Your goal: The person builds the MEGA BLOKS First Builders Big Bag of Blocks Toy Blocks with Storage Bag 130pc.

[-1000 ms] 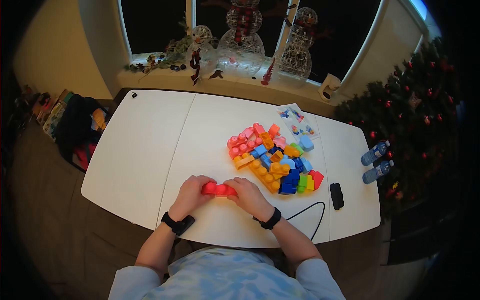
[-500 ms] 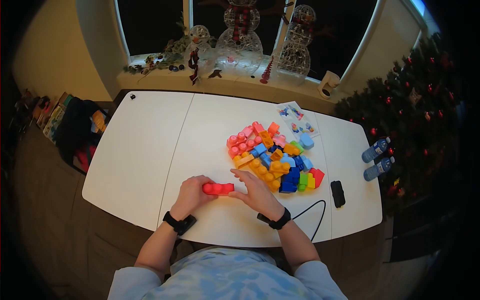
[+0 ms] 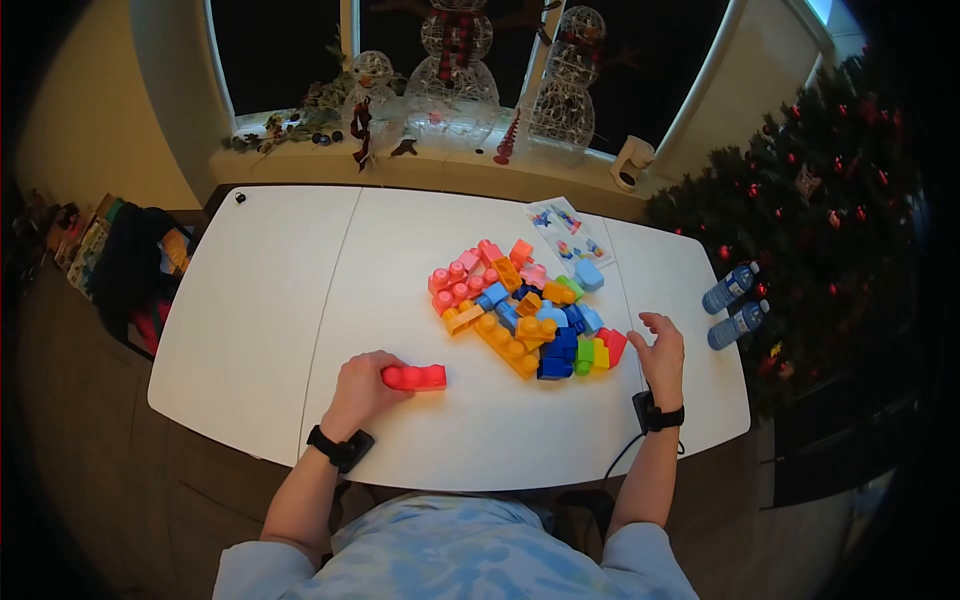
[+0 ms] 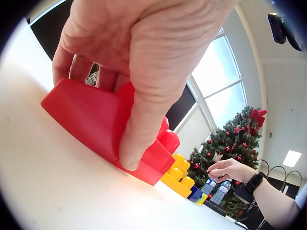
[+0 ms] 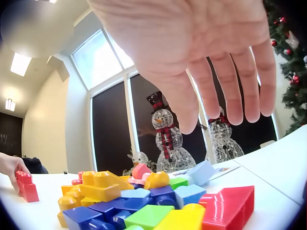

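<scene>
White worktop (image 3: 240, 330) near: your left hand (image 3: 363, 392) is gripping a red block (image 3: 416, 378); your right hand (image 3: 661, 362) is hovering open.

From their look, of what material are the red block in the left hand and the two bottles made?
The red block looks like smooth, semi-gloss hard plastic: molded rounded studs, soft highlights. The two bottles seem clear, shiny thin plastic, since they are see-through with bright glints, though glass cannot be excluded.

Tie-dye short-sleeved shirt (image 3: 460, 545), pale blue and white. Black wristband (image 3: 340, 449) each wrist, dark boxy unit attached; cable by right one.
</scene>
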